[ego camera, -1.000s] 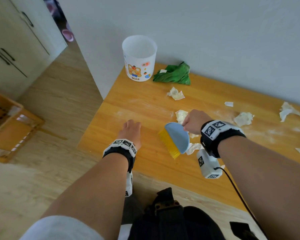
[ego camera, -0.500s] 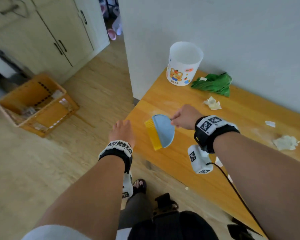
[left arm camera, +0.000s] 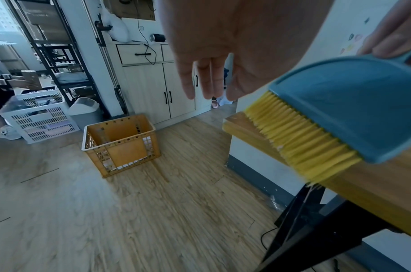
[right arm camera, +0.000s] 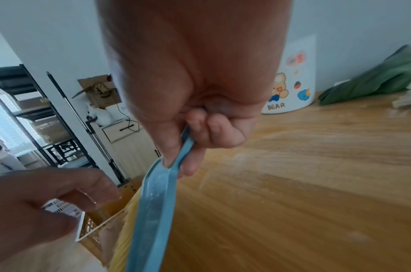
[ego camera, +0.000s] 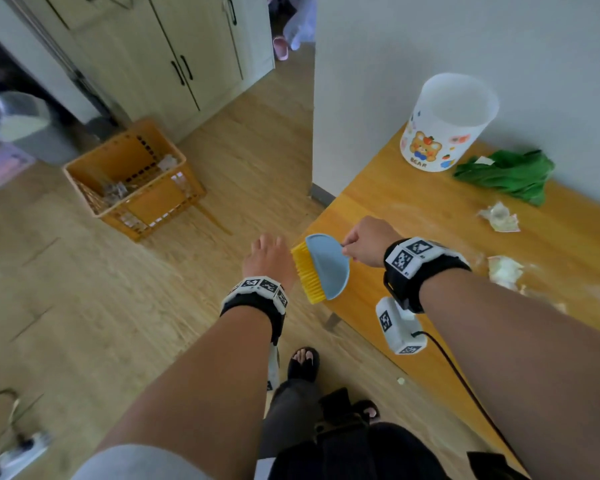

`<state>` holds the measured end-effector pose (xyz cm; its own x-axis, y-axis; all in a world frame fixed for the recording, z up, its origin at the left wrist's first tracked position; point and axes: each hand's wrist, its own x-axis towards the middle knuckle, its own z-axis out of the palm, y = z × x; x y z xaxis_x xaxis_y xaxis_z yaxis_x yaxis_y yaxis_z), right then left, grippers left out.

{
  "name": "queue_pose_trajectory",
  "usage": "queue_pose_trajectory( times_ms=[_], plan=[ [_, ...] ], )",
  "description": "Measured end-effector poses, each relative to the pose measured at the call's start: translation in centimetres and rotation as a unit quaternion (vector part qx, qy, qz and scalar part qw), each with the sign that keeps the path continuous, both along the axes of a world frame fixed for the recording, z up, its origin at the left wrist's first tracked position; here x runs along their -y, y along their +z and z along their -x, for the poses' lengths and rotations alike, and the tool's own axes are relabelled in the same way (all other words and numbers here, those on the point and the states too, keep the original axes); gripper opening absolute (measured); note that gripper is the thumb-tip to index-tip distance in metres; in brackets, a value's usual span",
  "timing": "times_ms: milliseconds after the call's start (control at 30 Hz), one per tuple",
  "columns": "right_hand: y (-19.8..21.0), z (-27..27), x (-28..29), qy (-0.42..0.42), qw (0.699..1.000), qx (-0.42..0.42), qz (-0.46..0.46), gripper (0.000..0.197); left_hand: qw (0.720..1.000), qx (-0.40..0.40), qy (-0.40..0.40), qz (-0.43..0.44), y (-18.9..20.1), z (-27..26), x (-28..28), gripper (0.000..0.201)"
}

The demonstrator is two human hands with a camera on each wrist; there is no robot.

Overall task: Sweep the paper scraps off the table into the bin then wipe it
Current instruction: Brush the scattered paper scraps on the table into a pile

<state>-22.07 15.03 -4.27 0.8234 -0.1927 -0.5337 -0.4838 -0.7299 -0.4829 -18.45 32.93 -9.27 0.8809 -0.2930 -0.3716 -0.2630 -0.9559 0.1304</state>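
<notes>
Two hands work the desk (ego camera: 378, 202) corner: right hand (ego camera: 366, 242) grips the brush (ego camera: 321, 268), left hand (ego camera: 269, 254) open beside it; sweeping continues, remaining scraps (ego camera: 499, 218) next.

brush (ego camera: 321, 268): light blue back, yellow bristles
bin (ego camera: 445, 124): white, bear and fruit stickers
cloth (ego camera: 506, 174): green
table (ego camera: 413, 216): orange-brown wood grain
crate (ego camera: 132, 180): orange, perforated
wristbands (ego camera: 417, 259): black, white coded tags

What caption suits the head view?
Right hand holds blue brush at table edge; left hand cupped beside it.
</notes>
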Motion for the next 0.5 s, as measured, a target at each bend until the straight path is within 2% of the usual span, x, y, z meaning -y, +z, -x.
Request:
queue_pose_trajectory(
  times_ms=[200,500],
  plan=[
    [0.0,3.4,5.9,-0.086,0.994,-0.024,0.057,0.018,0.999,-0.011,-0.049,-0.003,0.5,0.5,3.7,0.052],
    [0.4,12.2,15.2,-0.216,0.965,-0.065,0.133,0.025,0.985,-0.015,-0.169,0.009,1.0,4.3,13.3,0.059]
  ],
)
